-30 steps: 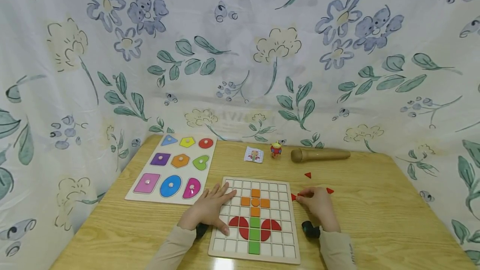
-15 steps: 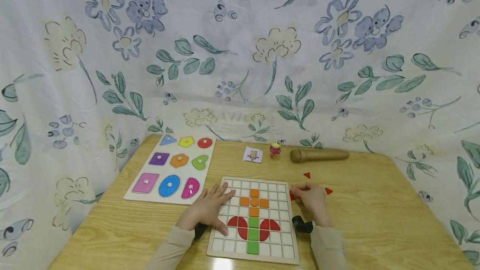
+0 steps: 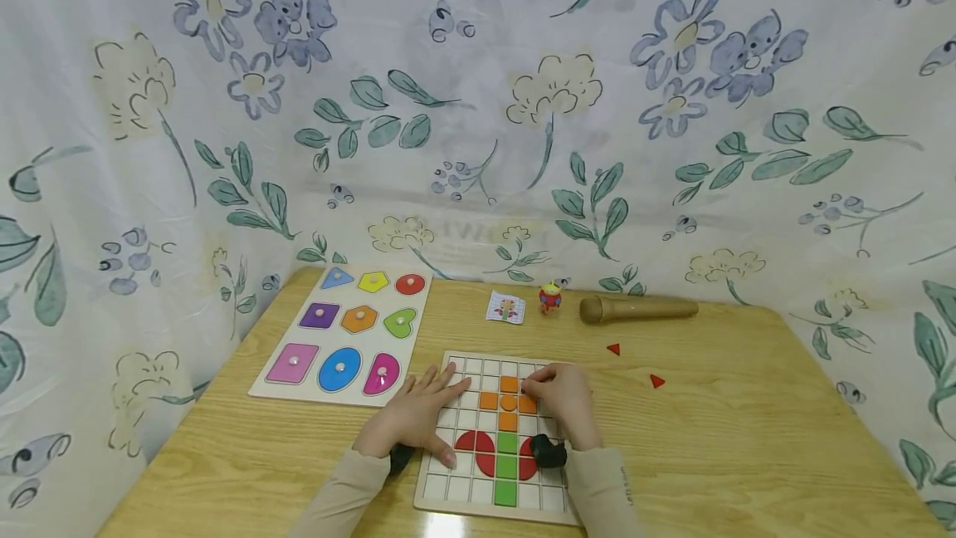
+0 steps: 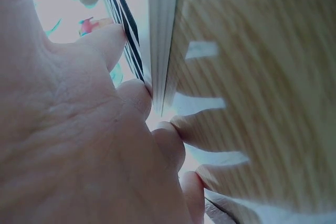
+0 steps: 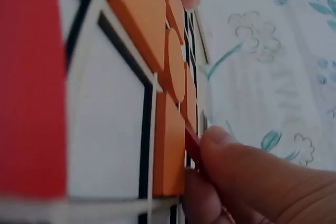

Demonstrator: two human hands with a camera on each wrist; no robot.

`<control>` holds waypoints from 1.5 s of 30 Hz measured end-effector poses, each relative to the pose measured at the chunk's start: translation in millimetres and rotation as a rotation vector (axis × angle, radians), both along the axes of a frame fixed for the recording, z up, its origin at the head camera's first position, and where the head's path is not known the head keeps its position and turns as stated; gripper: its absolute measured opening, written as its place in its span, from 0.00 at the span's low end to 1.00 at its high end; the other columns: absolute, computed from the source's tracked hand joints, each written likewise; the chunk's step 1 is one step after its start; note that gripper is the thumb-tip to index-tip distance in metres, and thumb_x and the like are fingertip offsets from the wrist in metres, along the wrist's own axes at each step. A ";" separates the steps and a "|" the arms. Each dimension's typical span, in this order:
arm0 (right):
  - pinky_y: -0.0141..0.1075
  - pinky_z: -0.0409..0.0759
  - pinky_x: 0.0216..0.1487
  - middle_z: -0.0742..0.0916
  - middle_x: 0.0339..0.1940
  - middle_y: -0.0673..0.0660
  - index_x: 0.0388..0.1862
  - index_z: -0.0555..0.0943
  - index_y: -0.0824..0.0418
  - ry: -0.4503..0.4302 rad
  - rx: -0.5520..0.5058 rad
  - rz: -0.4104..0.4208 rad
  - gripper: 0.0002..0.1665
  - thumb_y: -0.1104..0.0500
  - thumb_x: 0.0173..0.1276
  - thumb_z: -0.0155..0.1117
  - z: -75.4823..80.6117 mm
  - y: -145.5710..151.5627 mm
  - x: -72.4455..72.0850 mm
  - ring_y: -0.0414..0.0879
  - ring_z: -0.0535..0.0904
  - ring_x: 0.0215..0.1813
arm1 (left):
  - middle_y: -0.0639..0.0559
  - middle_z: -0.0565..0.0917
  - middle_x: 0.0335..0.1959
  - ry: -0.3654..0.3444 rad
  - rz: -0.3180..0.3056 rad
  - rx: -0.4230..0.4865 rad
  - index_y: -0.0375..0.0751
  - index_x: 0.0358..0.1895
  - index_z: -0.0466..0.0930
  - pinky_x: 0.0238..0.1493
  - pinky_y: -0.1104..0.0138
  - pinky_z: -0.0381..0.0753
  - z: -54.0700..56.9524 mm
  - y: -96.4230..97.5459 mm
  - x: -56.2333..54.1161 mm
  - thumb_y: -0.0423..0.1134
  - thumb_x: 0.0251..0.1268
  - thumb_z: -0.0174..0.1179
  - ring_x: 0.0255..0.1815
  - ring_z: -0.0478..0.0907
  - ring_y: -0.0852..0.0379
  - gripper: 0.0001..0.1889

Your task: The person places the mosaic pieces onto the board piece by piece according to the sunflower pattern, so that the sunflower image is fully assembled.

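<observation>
My left hand [image 3: 414,415] lies with spread, straight fingers on the left edge of a white grid board [image 3: 489,511]. In the left wrist view, its fingertips rest along the board's rim [image 4: 161,40]. My right hand [image 3: 565,398] is over the board's upper right, pinching a red triangle piece [image 5: 193,148] between thumb and fingers. That piece sits right beside an orange square [image 5: 170,145]. On the grid stand orange squares around an orange circle [image 3: 509,403], a column of green squares [image 3: 506,467], and red quarter-circle pieces [image 3: 484,453]. The right wrist's black camera hides some red pieces.
Two loose red triangles, one [image 3: 613,349] behind the other [image 3: 657,381], lie right of the board. A knobbed shape puzzle [image 3: 295,393] is at left. Along the back are a pattern card [image 3: 506,308], a small toy figure [image 3: 549,297] and a wooden stick [image 3: 642,309].
My right hand has picked up a red triangle from beside the board's right edge and moved left over the grid with it. My left hand has stayed in place.
</observation>
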State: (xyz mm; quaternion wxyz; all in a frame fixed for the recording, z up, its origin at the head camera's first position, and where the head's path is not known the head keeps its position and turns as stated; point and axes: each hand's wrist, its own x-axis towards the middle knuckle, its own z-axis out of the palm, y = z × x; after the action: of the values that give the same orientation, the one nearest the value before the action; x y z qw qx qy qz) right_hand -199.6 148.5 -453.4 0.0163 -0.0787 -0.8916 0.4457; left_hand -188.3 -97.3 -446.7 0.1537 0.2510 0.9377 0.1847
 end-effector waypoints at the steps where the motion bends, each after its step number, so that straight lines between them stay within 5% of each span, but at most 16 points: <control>1: 0.32 0.69 0.28 0.87 0.27 0.53 0.26 0.87 0.60 -0.002 0.023 0.011 0.08 0.57 0.57 0.74 0.3 -2.1 0.9 0.43 0.75 0.28 | 0.41 0.52 0.79 0.000 -0.001 -0.001 0.50 0.75 0.59 0.74 0.36 0.45 -0.1 0.1 0.0 0.58 0.35 0.77 0.79 0.44 0.34 0.57; 8: 0.32 0.66 0.26 0.84 0.23 0.52 0.23 0.85 0.58 0.019 0.130 0.030 0.10 0.54 0.57 0.74 -2.9 -3.3 2.7 0.43 0.72 0.25 | 0.42 0.52 0.79 0.002 -0.002 -0.002 0.51 0.75 0.58 0.74 0.36 0.45 -3.2 -0.4 -0.8 0.59 0.34 0.77 0.79 0.44 0.34 0.58; 14: 0.32 0.69 0.29 0.87 0.28 0.55 0.29 0.87 0.63 0.016 0.086 0.042 0.10 0.56 0.63 0.68 1.7 4.6 0.6 0.44 0.75 0.29 | 0.42 0.52 0.79 0.003 0.003 0.002 0.51 0.75 0.58 0.74 0.36 0.45 -5.7 -0.3 -1.6 0.59 0.34 0.77 0.79 0.44 0.34 0.58; 22: 0.33 0.71 0.35 0.86 0.38 0.62 0.45 0.83 0.68 -0.007 0.024 -0.045 0.15 0.57 0.69 0.60 3.8 53.9 0.7 0.49 0.78 0.38 | 0.42 0.51 0.79 -0.004 0.001 -0.008 0.51 0.75 0.58 0.74 0.36 0.45 -5.0 0.6 -1.8 0.59 0.34 0.77 0.79 0.43 0.35 0.58; 29: 0.33 0.75 0.38 0.86 0.38 0.63 0.49 0.83 0.69 -0.030 0.029 0.062 0.16 0.65 0.62 0.66 -0.4 86.1 6.9 0.50 0.80 0.41 | 0.42 0.52 0.79 -0.007 0.010 -0.010 0.51 0.75 0.59 0.74 0.36 0.45 -2.3 0.9 -1.4 0.58 0.35 0.77 0.79 0.43 0.34 0.57; 45: 0.37 0.78 0.40 0.86 0.32 0.58 0.34 0.83 0.67 -0.017 0.101 0.116 0.08 0.69 0.54 0.72 5.8 85.6 12.5 0.46 0.80 0.36 | 0.42 0.52 0.79 -0.016 0.015 -0.018 0.51 0.75 0.59 0.73 0.36 0.45 -1.3 1.8 0.0 0.58 0.35 0.77 0.79 0.43 0.34 0.57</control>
State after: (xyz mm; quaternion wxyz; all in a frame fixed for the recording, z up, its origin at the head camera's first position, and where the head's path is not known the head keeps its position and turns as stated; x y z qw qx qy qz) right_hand -187.1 234.1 -447.6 -0.0134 -0.0299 -0.9161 0.3996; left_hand -188.3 -95.5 -448.0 0.1622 0.2412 0.9399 0.1792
